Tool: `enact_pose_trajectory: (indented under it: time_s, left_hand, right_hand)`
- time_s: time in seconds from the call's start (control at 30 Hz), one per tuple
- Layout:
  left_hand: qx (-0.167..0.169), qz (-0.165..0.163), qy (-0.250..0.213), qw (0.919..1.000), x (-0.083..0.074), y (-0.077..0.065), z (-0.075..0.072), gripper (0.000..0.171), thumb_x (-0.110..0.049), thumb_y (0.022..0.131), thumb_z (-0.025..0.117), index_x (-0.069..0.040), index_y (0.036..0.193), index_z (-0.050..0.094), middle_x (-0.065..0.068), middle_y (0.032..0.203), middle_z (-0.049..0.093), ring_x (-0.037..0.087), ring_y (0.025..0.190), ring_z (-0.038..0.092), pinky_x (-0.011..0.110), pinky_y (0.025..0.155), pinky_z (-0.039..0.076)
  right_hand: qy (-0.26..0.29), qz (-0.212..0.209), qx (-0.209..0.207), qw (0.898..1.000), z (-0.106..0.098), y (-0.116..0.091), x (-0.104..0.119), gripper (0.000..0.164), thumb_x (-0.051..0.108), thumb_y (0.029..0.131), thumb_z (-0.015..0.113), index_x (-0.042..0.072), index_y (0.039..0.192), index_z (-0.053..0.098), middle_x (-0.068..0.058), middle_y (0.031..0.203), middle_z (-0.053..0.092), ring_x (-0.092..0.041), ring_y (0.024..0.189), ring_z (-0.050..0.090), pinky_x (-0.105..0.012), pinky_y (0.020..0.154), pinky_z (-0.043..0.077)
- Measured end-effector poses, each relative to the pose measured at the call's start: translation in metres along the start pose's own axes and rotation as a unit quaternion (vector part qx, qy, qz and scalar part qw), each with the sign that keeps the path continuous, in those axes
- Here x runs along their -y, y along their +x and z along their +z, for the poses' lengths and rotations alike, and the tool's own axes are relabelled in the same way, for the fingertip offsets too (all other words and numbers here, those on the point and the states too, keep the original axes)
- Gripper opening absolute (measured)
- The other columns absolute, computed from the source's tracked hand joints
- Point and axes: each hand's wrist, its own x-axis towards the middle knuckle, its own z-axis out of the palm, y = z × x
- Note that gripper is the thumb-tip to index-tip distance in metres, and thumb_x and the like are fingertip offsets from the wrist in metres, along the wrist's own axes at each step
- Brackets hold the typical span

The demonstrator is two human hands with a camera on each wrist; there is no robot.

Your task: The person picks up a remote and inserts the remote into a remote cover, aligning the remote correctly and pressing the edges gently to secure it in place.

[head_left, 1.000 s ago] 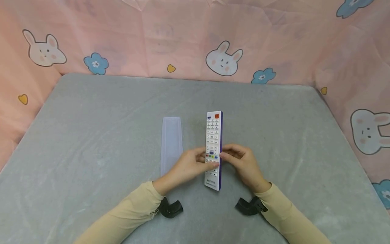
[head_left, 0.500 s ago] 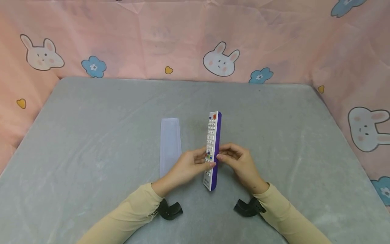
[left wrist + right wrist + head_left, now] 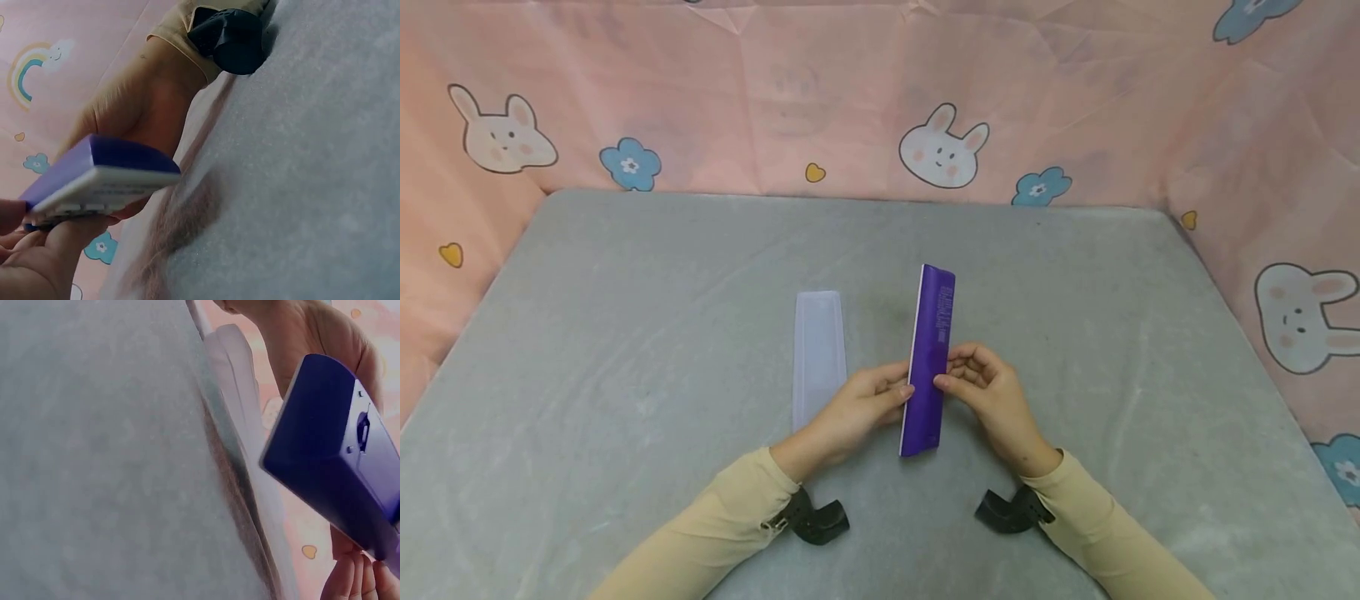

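Observation:
A remote control (image 3: pixel 927 362) is held up between both hands, tilted on its long edge. In the head view its purple back faces the camera and the white button side is mostly turned away. My left hand (image 3: pixel 850 412) grips its left edge, thumb at the rim. The right hand (image 3: pixel 1000 408) pinches the opposite edge, with its thumb on the purple back. The left wrist view shows the end of the remote (image 3: pixel 100 178) and part of its button side. A small latch is visible on the back of the remote (image 3: pixel 337 444) in the right wrist view.
A translucent, long sleeve or cover (image 3: pixel 820 350) lies on the grey tablecloth (image 3: pixel 647 333), partly behind the left hand. Black wrist mounts (image 3: pixel 820 521) sit under both sleeves. A pink printed curtain (image 3: pixel 850 92) stands behind the table and along its sides.
The remote control has been turned over in the hands: its buttons faced the camera, then its side, and now its purple back. The cover has stayed where it lay.

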Motion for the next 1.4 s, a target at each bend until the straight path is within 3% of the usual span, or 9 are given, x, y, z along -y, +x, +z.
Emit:
enact_pose_trajectory:
  time_s: [0.27, 0.73, 1.4]
  left_hand:
    - [-0.035, -0.035, 0.021, 0.9986, -0.0037, -0.0007, 0.0018, 0.050, 0.006, 0.091, 0.052, 0.016, 0.136, 0.034, 0.032, 0.129, 0.048, 0.037, 0.117, 0.052, 0.035, 0.094, 0.048]
    - [-0.107, -0.074, -0.001, 0.9915, -0.0020, 0.0019, 0.0033, 0.039, 0.003, 0.093, 0.053, 0.018, 0.128, 0.044, 0.030, 0.119, 0.057, 0.031, 0.107, 0.060, 0.036, 0.088, 0.052]
    - [-0.100, -0.078, 0.018, 0.9918, -0.0046, 0.0026, -0.0021, 0.037, 0.005, 0.091, 0.055, 0.018, 0.125, 0.047, 0.031, 0.112, 0.061, 0.032, 0.103, 0.062, 0.036, 0.085, 0.054]
  right_hand:
    - [-0.005, 0.003, 0.013, 1.000, -0.0001, -0.0018, 0.0004, 0.021, -0.006, 0.084, 0.065, 0.003, 0.101, 0.057, -0.001, 0.086, 0.061, -0.009, 0.079, 0.059, -0.022, 0.070, 0.053]
    - [0.024, 0.003, 0.029, 0.999, 0.0003, -0.0017, -0.0036, 0.022, -0.008, 0.086, 0.061, 0.001, 0.104, 0.054, -0.002, 0.090, 0.061, -0.010, 0.083, 0.058, -0.021, 0.072, 0.053]
    - [0.101, -0.009, 0.054, 0.993, 0.0024, 0.0012, -0.0033, 0.022, -0.008, 0.087, 0.057, 0.006, 0.103, 0.057, -0.001, 0.092, 0.063, -0.010, 0.084, 0.059, -0.020, 0.075, 0.051]
